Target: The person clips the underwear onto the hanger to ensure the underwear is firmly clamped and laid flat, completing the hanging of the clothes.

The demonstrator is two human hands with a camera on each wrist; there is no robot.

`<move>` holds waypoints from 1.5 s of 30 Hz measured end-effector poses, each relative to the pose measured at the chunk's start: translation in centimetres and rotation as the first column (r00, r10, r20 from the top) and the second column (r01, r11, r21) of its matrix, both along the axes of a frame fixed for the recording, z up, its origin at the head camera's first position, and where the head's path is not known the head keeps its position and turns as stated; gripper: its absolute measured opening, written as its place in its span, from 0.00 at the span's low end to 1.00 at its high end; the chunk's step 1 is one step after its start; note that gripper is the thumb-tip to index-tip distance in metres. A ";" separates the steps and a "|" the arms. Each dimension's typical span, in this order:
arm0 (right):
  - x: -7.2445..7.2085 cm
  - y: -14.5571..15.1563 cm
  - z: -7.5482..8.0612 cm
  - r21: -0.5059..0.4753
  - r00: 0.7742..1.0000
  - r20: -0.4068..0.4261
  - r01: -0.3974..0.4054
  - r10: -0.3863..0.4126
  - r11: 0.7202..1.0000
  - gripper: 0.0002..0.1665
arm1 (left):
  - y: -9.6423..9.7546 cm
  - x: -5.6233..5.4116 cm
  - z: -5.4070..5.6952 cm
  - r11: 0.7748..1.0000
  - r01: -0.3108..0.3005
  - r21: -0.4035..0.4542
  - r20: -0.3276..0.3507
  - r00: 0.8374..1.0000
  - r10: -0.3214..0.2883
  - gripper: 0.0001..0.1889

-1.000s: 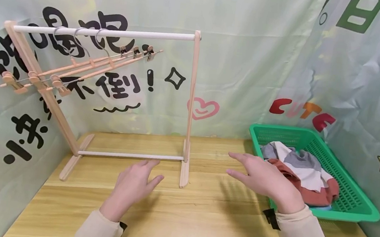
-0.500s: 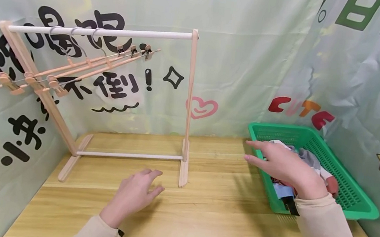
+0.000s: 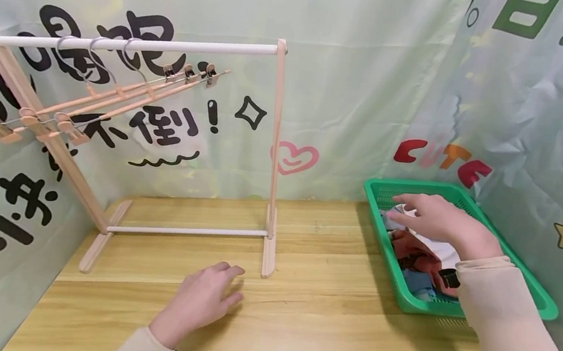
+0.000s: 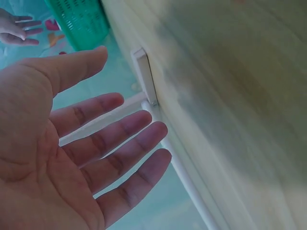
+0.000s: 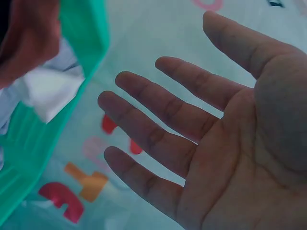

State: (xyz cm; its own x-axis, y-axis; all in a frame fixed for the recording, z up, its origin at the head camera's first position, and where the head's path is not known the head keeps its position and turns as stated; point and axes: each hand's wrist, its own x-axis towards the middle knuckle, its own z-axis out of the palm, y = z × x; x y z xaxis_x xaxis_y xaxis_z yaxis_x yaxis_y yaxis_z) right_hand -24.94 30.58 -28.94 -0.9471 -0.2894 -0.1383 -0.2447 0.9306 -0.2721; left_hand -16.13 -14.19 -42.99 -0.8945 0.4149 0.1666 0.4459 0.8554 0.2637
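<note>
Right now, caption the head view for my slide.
A person's right grip hovers above a green basket of crumpled cloth, while three clip hangers hang from a wooden rack.

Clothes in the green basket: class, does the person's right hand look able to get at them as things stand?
Probably yes: the right hand appears above the green basket, its fingers extended and holding nothing, and no object shows between it and the clothes.
</note>
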 end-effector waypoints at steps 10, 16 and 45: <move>-3.8 2.3 -1.1 0.100 1.000 0.018 0.018 -0.020 0.995 0.40 | 0.0 0.5 -0.6 0.998 0.034 -0.046 -0.010 0.999 -0.035 0.26; -5.7 2.9 -1.8 0.126 0.996 0.064 0.049 -0.057 0.991 0.41 | 0.1 0.7 -0.9 0.997 0.052 -0.059 -0.015 0.999 -0.053 0.27; -6.7 4.2 -2.7 0.041 0.984 0.170 0.045 -0.052 0.998 0.06 | 0.6 1.3 -2.3 0.991 0.096 -0.098 0.059 0.994 -0.090 0.24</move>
